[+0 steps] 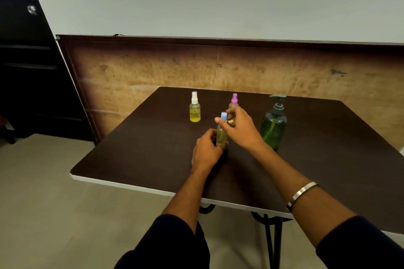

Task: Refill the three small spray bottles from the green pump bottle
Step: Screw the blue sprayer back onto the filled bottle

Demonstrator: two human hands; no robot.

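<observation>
While the left hand (206,150) wraps round the body of the blue-capped bottle (221,135) near the middle of the table (142,155), the right hand (239,128) pinches its blue cap (223,116) between thumb and fingertips. The bottle stands on its base, long axis upright with a slight lean, cap pointing up. The white-capped bottle (194,108) stands upright farther back to the left; the pink-capped bottle (233,102) stands behind the right hand, which covers most of its body. The pump bottle (273,124) stands upright to the right, spout pointing right, its base partly hidden by the right forearm. The left fingers hide the blue-capped bottle's lower part. A bangle (302,194) circles the right forearm.
</observation>
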